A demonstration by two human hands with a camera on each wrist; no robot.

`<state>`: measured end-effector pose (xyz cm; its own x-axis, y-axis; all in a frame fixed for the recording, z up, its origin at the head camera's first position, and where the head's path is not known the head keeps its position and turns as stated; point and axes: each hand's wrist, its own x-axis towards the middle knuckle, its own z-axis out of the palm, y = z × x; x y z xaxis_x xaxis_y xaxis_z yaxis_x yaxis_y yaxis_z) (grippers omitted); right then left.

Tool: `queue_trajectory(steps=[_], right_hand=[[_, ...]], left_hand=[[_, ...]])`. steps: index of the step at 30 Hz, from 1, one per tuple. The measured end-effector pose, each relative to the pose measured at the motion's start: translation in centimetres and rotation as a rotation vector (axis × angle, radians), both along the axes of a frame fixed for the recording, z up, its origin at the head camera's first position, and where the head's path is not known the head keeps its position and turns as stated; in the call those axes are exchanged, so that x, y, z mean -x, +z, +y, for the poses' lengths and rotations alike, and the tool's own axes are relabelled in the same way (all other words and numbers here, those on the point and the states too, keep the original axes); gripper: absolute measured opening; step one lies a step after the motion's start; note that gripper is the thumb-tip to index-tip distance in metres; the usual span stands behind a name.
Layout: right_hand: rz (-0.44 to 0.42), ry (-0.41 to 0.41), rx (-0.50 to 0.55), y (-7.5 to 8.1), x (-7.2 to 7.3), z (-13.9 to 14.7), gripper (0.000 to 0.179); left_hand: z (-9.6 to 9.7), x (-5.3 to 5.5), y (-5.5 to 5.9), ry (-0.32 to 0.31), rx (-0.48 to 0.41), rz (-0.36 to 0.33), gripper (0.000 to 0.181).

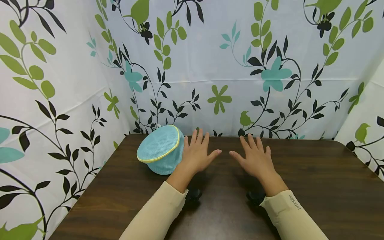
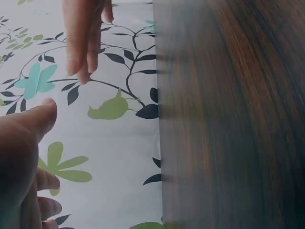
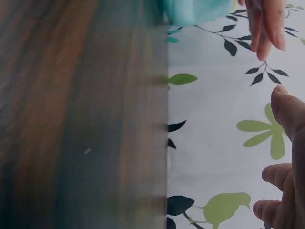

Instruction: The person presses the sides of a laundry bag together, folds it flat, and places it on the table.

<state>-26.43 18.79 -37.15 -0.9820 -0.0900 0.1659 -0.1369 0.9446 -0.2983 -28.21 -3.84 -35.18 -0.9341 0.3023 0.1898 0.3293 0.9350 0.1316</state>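
My left hand (image 1: 196,154) hovers over the back half of the table, fingers straight and spread, thumb pointing right. Just left of it stands a light blue mesh laundry bag (image 1: 160,146) with yellow piping round its rounded top; the hand overlaps its right edge in the head view. My right hand (image 1: 256,158) is held out level with the left one, fingers spread and thumb pointing left, nothing in it. A gap separates the two thumbs. In the right wrist view, part of the blue mesh bag (image 3: 200,10) shows at the top, beyond the left hand's fingers (image 3: 269,28).
The dark brown wooden table (image 1: 324,186) ends at a patterned cloth (image 1: 192,66) with leaves, flowers and birds, hung behind and at both sides. Black wrist devices (image 1: 255,197) sit beneath the cream sleeves (image 1: 295,216).
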Motion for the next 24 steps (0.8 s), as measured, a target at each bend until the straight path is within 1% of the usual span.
queue_trajectory(steps=[4, 6, 9, 11, 13, 15, 17, 19, 20, 22, 24], right_hand=[[0.003, 0.011, 0.044, 0.4, 0.3, -0.8, 0.095], [0.009, 0.020, 0.070, 0.6, 0.5, -1.4, 0.094], [0.019, 0.037, 0.104, 0.8, 0.8, -2.5, 0.093], [0.025, 0.050, 0.121, 0.9, 1.0, -3.4, 0.093], [0.028, 0.070, 0.136, 1.1, 1.1, -4.4, 0.092], [0.030, 0.090, 0.155, 1.2, 1.1, -5.5, 0.090], [0.028, 0.114, 0.176, 1.3, 1.1, -6.6, 0.088], [0.030, 0.142, 0.199, 1.3, 1.1, -7.7, 0.086], [0.030, 0.155, 0.209, 1.3, 1.1, -8.3, 0.084], [0.032, 0.193, 0.239, 1.2, 1.0, -9.4, 0.082], [0.031, 0.235, 0.272, 1.0, 0.8, -10.4, 0.079]], left_hand=[[-1.0, 0.0, 0.4, -0.031, -0.019, 0.055, 0.086], [-1.7, 0.0, 0.7, -0.045, -0.050, 0.093, 0.083], [-2.9, -0.1, 1.0, -0.063, -0.129, 0.140, 0.079], [-3.9, 0.0, 1.2, -0.073, -0.195, 0.186, 0.075], [-5.2, 0.0, 1.5, -0.073, -0.263, 0.236, 0.071], [-6.9, 0.2, 1.7, -0.055, -0.335, 0.292, 0.065], [-8.8, 0.5, 1.8, -0.017, -0.409, 0.322, 0.060], [-10.9, 1.0, 1.9, 0.046, -0.484, 0.317, 0.058], [-12.0, 1.3, 1.9, 0.088, -0.518, 0.304, 0.057], [-14.2, 1.8, 1.8, 0.179, -0.573, 0.249, 0.060], [-16.3, 2.3, 1.6, 0.266, -0.604, 0.166, 0.064]])
